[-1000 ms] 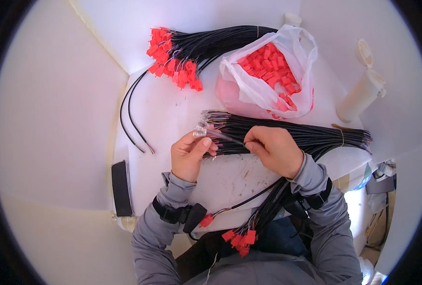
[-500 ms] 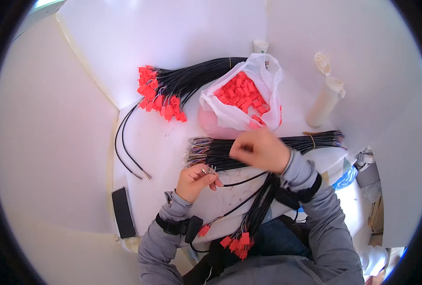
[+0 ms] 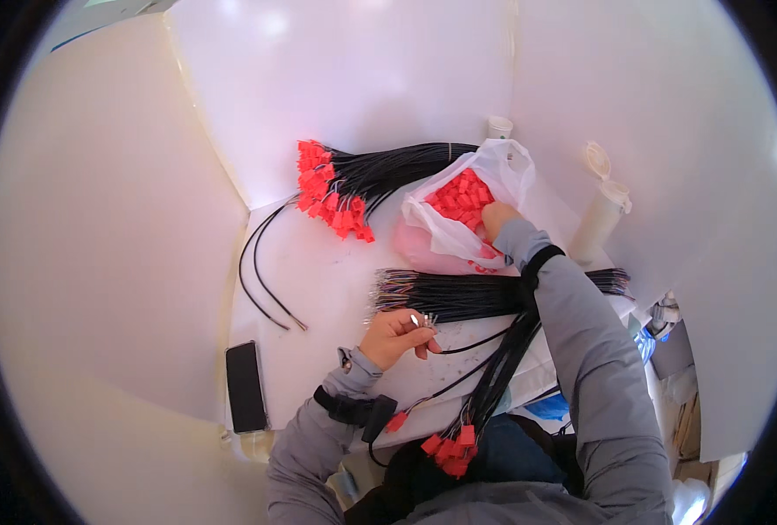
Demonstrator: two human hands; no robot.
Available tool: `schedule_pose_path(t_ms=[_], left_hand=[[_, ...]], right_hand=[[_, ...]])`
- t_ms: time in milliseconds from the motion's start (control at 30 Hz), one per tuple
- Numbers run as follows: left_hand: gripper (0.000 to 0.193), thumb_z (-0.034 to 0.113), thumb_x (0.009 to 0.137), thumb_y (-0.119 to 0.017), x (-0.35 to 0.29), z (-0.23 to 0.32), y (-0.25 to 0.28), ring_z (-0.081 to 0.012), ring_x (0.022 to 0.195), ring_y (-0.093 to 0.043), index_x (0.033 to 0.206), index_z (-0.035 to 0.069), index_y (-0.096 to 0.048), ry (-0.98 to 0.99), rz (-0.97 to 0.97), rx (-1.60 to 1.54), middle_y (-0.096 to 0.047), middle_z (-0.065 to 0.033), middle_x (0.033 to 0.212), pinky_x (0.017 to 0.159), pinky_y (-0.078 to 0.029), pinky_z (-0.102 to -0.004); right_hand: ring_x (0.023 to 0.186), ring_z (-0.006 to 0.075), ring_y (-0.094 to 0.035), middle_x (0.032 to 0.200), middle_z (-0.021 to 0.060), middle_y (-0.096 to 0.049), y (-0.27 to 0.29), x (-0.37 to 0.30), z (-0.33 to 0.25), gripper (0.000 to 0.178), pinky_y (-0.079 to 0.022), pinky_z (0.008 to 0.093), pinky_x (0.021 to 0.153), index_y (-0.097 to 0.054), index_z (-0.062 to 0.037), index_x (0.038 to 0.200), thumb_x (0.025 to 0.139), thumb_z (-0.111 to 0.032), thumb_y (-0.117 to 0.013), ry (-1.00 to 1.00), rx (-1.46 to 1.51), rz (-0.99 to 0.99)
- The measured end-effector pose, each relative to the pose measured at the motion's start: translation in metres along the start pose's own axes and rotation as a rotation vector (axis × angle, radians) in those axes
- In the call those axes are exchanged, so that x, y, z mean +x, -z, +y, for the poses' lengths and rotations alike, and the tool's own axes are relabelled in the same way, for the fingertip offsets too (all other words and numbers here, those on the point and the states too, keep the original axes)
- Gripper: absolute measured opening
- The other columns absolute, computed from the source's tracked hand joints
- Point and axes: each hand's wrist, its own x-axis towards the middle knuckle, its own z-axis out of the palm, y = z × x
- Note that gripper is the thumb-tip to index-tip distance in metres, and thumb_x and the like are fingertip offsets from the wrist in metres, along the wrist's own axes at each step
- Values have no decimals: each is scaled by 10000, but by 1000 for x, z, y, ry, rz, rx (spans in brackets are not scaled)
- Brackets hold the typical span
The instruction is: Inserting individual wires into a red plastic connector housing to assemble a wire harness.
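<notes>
My left hand [image 3: 395,337] is closed on a black cable [image 3: 471,346], pinching it near its end, where short thin wires fan out past the fingertips. My right hand [image 3: 498,219] reaches into a white plastic bag [image 3: 423,252] filled with small red connector housings [image 3: 460,194]; its fingers are hidden there. Between the hands and the bag lies a bundle of black cables [image 3: 467,297] with bare multicoloured wire ends. Another bunch of cables [image 3: 509,366] hangs over the near table edge, with red housings [image 3: 452,452] on its lower ends.
Behind the bag, a banded cable bundle [image 3: 406,166] ends in red housings at left. Two loose black cables [image 3: 253,280] curve down below it. A phone [image 3: 246,387] lies at the left edge. A white cup [image 3: 499,128] and an open-lidded bottle [image 3: 600,223] stand at the back and right.
My right hand has gone from above the middle cable bundle up into the bag. The left hand keeps its hold on the cable. The whole view has shifted slightly.
</notes>
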Motion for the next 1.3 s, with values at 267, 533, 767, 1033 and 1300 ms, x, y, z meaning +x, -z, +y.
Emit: schedule_pose_path(t_ms=[267,533,767,1033,1300], left_hand=[[64,78,806,-529,6,-6,8,-104,546,-529,808,20,-503,-140,109,-108,-606,-112,738,516,-436,-212],[142,-22,735,-460,9,-5,21,-106,495,-493,874,-3,-482,-231,418,-142,-591,-122,832,446,-408,-209],[148,-15,706,-436,6,-8,40,-72,367,-397,837,-11,-505,-131,448,-271,-579,-85,754,315,-323,-200],[162,197,818,-445,13,-11,51,-96,340,-381,872,72,-533,-158,884,-1057,-574,-60,694,330,-357,-238],[180,232,822,-442,10,5,55,-96,378,-398,891,92,-531,-153,998,-1170,-553,-32,664,373,-375,-250]], right_hand=[[815,314,-582,870,212,-584,-3,15,3,167,-472,388,718,-621,-16,801,687,-115,-550,-28,-33,-122],[621,292,-588,674,151,-600,83,63,-40,148,-486,350,617,-633,-55,706,593,-140,-587,174,102,66],[516,124,-591,576,74,-597,108,88,-199,170,-480,258,478,-630,-16,713,642,-166,-594,502,449,-360],[547,207,-609,586,110,-607,42,87,-348,151,-493,335,515,-612,-9,640,661,-155,-582,577,519,-678],[856,296,-586,881,207,-592,28,44,-397,210,-482,339,716,-625,9,815,654,-115,-574,676,151,-447]])
